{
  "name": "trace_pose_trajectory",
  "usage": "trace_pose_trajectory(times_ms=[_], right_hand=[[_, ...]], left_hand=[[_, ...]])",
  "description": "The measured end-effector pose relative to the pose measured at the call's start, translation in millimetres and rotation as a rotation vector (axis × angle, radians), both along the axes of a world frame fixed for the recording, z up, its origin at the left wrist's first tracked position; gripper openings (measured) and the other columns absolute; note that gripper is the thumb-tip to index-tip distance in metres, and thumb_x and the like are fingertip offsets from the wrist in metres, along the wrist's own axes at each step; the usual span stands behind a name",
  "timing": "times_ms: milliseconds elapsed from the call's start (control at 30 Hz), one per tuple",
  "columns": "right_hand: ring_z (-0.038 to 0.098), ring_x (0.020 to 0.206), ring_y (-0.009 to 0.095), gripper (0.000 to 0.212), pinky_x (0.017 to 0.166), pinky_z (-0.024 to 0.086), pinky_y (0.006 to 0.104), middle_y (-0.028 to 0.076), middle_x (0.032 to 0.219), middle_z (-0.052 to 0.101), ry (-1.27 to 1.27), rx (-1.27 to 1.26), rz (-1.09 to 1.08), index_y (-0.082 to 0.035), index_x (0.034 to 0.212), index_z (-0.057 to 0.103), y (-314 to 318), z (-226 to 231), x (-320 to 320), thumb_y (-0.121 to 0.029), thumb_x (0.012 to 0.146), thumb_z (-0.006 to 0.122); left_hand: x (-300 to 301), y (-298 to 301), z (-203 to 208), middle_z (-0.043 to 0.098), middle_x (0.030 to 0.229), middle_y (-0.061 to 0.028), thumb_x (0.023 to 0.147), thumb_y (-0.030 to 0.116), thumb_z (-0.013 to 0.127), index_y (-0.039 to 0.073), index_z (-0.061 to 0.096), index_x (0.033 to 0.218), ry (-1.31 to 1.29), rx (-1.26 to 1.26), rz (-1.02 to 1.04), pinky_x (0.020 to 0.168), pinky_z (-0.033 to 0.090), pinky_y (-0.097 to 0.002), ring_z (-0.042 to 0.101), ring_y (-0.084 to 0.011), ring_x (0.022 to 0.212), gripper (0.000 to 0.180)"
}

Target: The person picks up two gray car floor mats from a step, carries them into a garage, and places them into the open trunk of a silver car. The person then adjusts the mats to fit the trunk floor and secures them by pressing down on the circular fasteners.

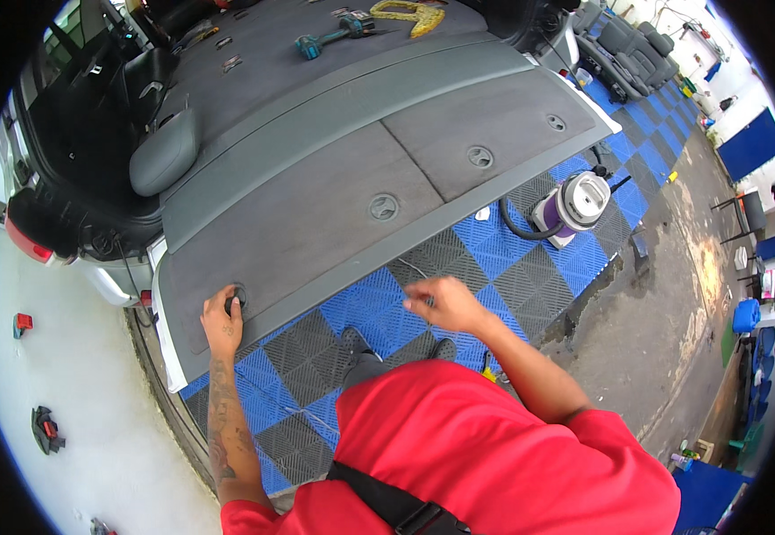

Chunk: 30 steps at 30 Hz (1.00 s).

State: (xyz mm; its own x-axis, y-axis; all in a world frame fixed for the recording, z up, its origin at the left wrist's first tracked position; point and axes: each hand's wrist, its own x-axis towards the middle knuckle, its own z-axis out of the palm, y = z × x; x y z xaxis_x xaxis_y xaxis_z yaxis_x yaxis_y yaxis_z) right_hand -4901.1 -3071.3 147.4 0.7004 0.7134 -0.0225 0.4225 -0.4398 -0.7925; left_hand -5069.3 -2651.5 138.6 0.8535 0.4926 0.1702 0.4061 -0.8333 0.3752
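Observation:
A lowered tailgate with a grey carpeted panel (307,178) lies across in front of me. Round dark latches are set in it, among them a middle latch (383,208) and a farther latch (480,157). My left hand (222,323) is at the near left corner, its fingers closed around a round latch (237,294) that they partly cover. Over the floor, just off the tailgate's edge, hovers my right hand (447,304). Its fingers are curled in, and whether anything small is inside them cannot be made out.
On the cargo floor lie a teal cordless drill (334,36) and a yellow curved piece (410,15). A grey padded piece (166,153) leans at the left opening. A vacuum cleaner (574,207) with a hose stands right of the tailgate. Removed car seats (623,53) sit behind it.

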Motion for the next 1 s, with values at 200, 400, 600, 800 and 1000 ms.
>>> trace_pose_trajectory(times_ms=[200, 400, 600, 800, 1000], right_hand=[[0.07, 0.086, 0.038, 0.035, 0.079, 0.056, 0.0458, 0.022, 0.09, 0.071, -0.185, -0.088, -0.238, -0.001, 0.099, 0.073, 83, 18, 93, -0.034, 0.089, 0.066], [0.07, 0.099, 0.037, 0.045, 0.083, 0.057, 0.0435, 0.018, 0.105, 0.073, -0.003, -0.679, -0.521, -0.001, 0.101, 0.073, 140, 26, 126, -0.042, 0.085, 0.067], [0.066, 0.112, 0.038, 0.063, 0.095, 0.052, 0.0454, 0.024, 0.11, 0.071, 0.132, -0.703, -0.653, 0.004, 0.109, 0.07, 140, 18, 118, -0.054, 0.085, 0.066], [0.071, 0.101, 0.034, 0.06, 0.089, 0.054, 0.0438, 0.018, 0.09, 0.075, -0.019, -0.719, -0.841, 0.003, 0.104, 0.07, 144, -8, 111, -0.054, 0.085, 0.068], [0.071, 0.097, 0.032, 0.052, 0.087, 0.054, 0.0422, 0.015, 0.087, 0.073, -0.049, -0.711, -0.873, 0.001, 0.102, 0.07, 149, -17, 108, -0.048, 0.086, 0.068]], left_hand=[[0, 23, 8, 0.059, 0.106, -0.0087, 0.083, 0.028, 0.076, 0.008, 0.075, 0.096, -0.06, -0.145, -0.042, 0.096, 0.041, -0.0464, 0.058, -0.027, 0.107, 0.024], [1, 14, -10, 0.056, 0.101, -0.0043, 0.082, 0.03, 0.077, 0.012, 0.076, 0.091, -0.13, 0.03, 0.039, 0.091, 0.041, -0.0432, 0.056, -0.0248, 0.102, 0.021], [3, 22, -14, 0.06, 0.1, -0.0044, 0.084, 0.027, 0.075, 0.011, 0.075, 0.09, -0.238, -0.052, 0.029, 0.086, 0.043, -0.0415, 0.059, -0.0247, 0.097, 0.017], [-5, 29, -16, 0.065, 0.089, -0.0085, 0.092, 0.015, 0.069, 0.002, 0.07, 0.093, -0.534, -0.457, 0.096, 0.07, 0.047, -0.0325, 0.062, -0.0193, 0.076, 0.014], [-10, 30, -14, 0.065, 0.082, -0.0093, 0.092, 0.012, 0.068, -0.002, 0.069, 0.093, -0.54, -0.516, 0.112, 0.064, 0.046, -0.0297, 0.059, -0.0162, 0.072, 0.015]])
